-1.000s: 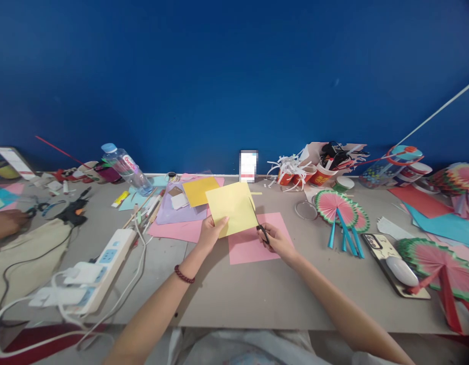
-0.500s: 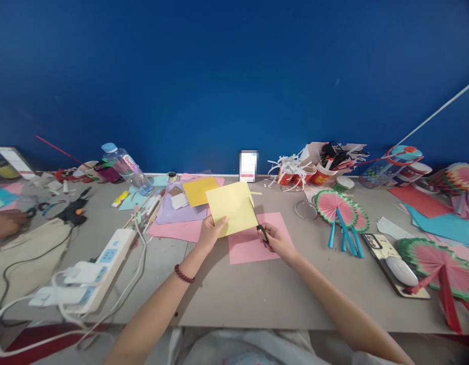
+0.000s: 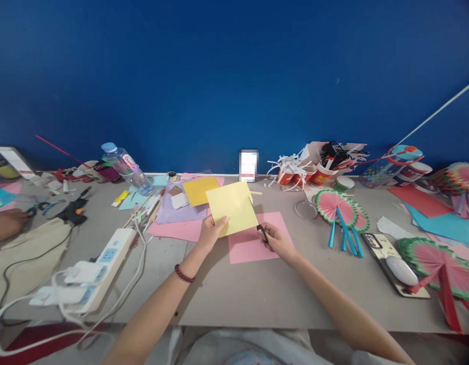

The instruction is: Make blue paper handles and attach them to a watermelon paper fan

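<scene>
My left hand (image 3: 210,232) pinches the lower left edge of a pale yellow sheet of paper (image 3: 233,208), thumb on top. The sheet is held tilted above the table. In my right hand (image 3: 275,238) is a pair of black-handled scissors (image 3: 262,233), its blades lying along the sheet's right edge. A narrow yellow strip shows just beyond that edge. Beneath the sheet, a pink sheet of paper (image 3: 253,252) lies flat on the table, partly covered by my hands. Fingers under the yellow sheet are hidden.
To the left are a white power strip (image 3: 111,261) with cables, a tilted water bottle (image 3: 128,170) and stacked coloured paper (image 3: 202,191). Paper fans (image 3: 336,207) and a phone (image 3: 379,253) under a white mouse (image 3: 401,270) lie right. Another person's hand (image 3: 9,223) is at far left.
Almost nothing differs. Both hands, the yellow sheet and the scissors keep nearly the same place, with the blades still at the sheet's right edge.
</scene>
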A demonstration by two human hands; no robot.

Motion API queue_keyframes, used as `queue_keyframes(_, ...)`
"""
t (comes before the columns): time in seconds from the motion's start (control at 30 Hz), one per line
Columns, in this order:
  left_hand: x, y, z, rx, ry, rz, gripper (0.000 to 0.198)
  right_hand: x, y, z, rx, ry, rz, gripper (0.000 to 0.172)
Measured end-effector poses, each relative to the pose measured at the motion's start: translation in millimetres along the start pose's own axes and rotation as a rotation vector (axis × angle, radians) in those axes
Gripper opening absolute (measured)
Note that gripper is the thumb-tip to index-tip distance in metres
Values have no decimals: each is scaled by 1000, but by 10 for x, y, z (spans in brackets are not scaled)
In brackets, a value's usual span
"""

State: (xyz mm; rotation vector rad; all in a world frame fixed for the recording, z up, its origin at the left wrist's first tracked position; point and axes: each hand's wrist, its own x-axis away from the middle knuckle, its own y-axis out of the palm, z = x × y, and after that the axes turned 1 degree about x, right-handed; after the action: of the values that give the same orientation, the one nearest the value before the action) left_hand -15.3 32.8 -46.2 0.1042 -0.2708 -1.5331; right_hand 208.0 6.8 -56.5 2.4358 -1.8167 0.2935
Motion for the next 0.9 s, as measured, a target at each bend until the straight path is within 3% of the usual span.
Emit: queue_keyframes(0.9, 6, -18, -19, -58, -24, -81, 42, -16, -10, 14, -109, 24, -10, 36)
